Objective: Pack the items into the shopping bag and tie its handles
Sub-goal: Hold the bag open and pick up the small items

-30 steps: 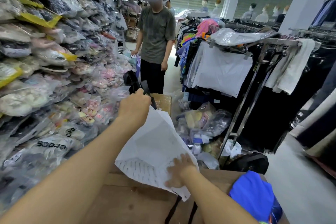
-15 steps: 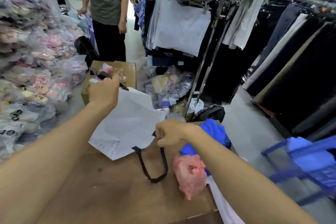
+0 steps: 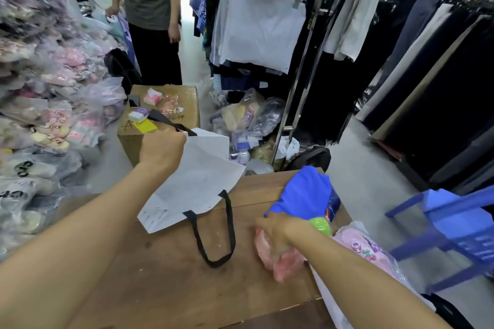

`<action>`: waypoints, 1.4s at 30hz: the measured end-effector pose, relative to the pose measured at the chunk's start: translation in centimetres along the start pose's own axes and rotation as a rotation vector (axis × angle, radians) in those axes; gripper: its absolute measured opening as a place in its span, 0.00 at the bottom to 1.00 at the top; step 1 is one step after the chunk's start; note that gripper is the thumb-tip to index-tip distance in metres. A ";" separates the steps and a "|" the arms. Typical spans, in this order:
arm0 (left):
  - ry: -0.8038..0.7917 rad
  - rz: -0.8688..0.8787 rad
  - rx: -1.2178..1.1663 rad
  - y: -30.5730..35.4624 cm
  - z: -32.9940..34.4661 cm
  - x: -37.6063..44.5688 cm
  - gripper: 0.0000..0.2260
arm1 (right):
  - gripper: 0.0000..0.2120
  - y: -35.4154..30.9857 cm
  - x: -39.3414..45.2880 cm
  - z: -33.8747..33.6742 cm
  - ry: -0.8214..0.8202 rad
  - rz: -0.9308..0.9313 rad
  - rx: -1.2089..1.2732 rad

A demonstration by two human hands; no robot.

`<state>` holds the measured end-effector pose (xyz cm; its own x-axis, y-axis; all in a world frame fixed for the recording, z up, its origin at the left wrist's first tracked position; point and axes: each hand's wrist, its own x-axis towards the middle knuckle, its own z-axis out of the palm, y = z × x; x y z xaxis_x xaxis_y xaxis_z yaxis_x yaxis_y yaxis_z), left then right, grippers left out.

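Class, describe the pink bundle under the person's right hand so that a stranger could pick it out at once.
Find the wooden table in the foreground. Near its right edge, the right hand presses on a soft pink bundle. It lies nearest the bag's black handle, in front of the blue garment, and is plain, unlike the paler, decorated pink package beside it.

Two bare forearms, no sleeves in view; hands [image 3: 163, 148] ungloved, without rings.
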<state>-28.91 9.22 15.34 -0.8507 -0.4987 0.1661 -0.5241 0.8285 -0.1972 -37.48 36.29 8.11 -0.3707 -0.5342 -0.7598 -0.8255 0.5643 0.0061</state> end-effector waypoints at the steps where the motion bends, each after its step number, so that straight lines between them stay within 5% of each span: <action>1: -0.007 0.011 0.024 0.0 -0.1 -0.1 0.14 | 0.34 0.2 -0.4 -0.6 0.029 -0.016 0.062; 6: -0.028 0.057 -0.017 -0.2 -0.6 -0.7 0.11 | 0.27 0.3 -3.2 -5.5 0.358 -0.183 0.303; 11: -0.138 0.121 -0.090 -0.9 -1.1 -1.4 0.26 | 0.27 -3.2 -2.9 -9.7 0.667 -0.248 0.645; 15: -0.193 0.203 -0.177 -1.9 -2.9 -2.3 0.32 | 0.31 -8.2 2.1 -10.6 0.630 -0.216 0.777; 20: -0.314 0.278 -0.395 -3.3 -6.4 -4.4 0.33 | 0.17 -14.2 8.0 -10.1 0.518 -0.154 0.562; 26: -0.319 0.262 -0.615 -4.9 -7.1 -5.7 0.33 | 0.25 -16.9 12.0 -7.9 0.582 -0.145 0.412; 34: -0.274 0.126 -0.509 -2.6 -7.3 -2.6 0.30 | 0.32 -14.5 8.8 -10.5 0.451 -0.219 0.514; 42: -0.283 0.057 -0.331 1.7 -6.0 1.4 0.23 | 0.04 -4.0 -2.8 -10.4 0.917 -0.335 0.910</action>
<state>-30.78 11.46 21.04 -0.8795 -0.4615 -0.1160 -0.4741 0.8709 0.1295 -37.58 29.04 16.95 -0.6538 -0.7533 0.0714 -0.4889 0.3485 -0.7997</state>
